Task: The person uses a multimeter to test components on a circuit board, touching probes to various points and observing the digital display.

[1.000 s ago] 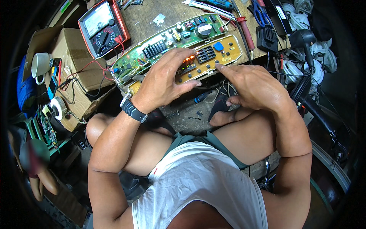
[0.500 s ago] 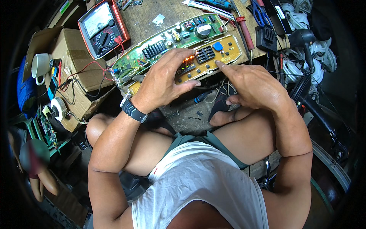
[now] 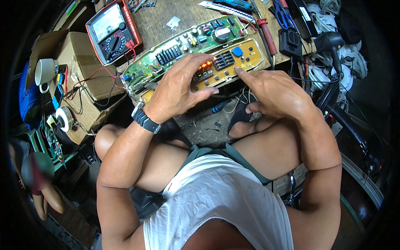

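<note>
1. Left hand (image 3: 181, 85) lies loosely spread on the yellow control board (image 3: 221, 66), gripping nothing.
2. Right hand (image 3: 273, 91), curled, forefinger pressing it (board at 12 o'clock).
3. Multimeter (image 3: 111, 31) at 10 o'clock.

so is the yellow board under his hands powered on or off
On: the yellow board shows an orange lit display glowing beside the left hand.

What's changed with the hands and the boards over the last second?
Almost nothing. The left hand still rests spread over the yellow control board, and the right hand keeps its index fingertip on the board's lower edge. The green circuit board, the multimeter and the cardboard box lie as before.
</note>
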`<move>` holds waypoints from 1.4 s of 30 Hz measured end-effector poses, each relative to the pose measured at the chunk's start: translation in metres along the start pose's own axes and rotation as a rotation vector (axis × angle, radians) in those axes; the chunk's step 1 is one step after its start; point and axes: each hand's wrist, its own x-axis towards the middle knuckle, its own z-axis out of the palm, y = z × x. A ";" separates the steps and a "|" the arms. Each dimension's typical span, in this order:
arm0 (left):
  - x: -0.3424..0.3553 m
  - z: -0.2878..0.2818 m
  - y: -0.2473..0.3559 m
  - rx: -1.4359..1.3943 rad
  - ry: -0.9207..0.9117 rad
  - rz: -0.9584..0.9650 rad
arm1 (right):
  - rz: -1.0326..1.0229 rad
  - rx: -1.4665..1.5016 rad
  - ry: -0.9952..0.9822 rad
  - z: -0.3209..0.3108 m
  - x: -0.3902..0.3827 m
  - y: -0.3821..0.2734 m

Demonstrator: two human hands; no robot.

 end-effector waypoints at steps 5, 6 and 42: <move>-0.001 -0.001 -0.001 0.001 -0.001 -0.005 | 0.038 0.008 -0.015 -0.003 0.001 -0.002; -0.001 -0.001 0.000 0.005 0.002 -0.004 | 0.042 -0.002 -0.001 -0.002 0.000 0.000; -0.001 -0.001 -0.002 -0.007 -0.007 0.004 | 0.032 0.133 0.421 0.004 0.035 0.042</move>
